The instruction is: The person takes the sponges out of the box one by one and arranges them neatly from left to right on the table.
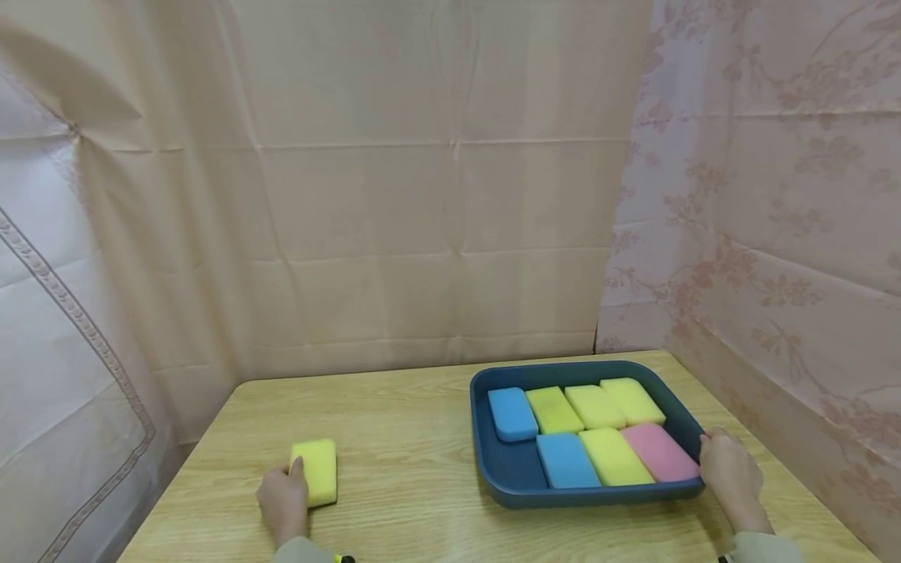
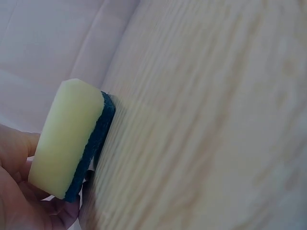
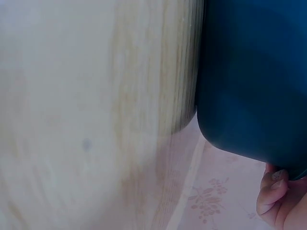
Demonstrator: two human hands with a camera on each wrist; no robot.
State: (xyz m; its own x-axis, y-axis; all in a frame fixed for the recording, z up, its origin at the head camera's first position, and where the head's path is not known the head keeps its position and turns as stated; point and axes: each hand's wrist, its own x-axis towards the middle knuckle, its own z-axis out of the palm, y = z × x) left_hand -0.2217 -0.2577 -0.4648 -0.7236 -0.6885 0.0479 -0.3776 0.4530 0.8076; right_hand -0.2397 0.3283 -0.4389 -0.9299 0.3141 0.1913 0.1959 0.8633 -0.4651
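Note:
My left hand [image 1: 283,500] holds a yellow sponge [image 1: 318,471] at the left of the table, thumb on top. In the left wrist view, that sponge [image 2: 67,139] shows a dark green scouring layer facing the tabletop, with the fingers [image 2: 36,211] around its near end. At the right stands a dark blue tray [image 1: 517,465] holding several sponges in two rows. My right hand [image 1: 732,473] grips the tray's right rim. From the right wrist, only the tray's outer side [image 3: 254,86] is visible, with curled fingers [image 3: 272,191] at its edge.
Inside the tray are two blue sponges, a pink sponge [image 1: 660,452] and several yellow ones. The wooden table [image 1: 401,461] runs back to a beige curtain [image 1: 422,195]. A floral cloth [image 1: 795,258] hangs on the right, a white cloth [image 1: 49,375] on the left.

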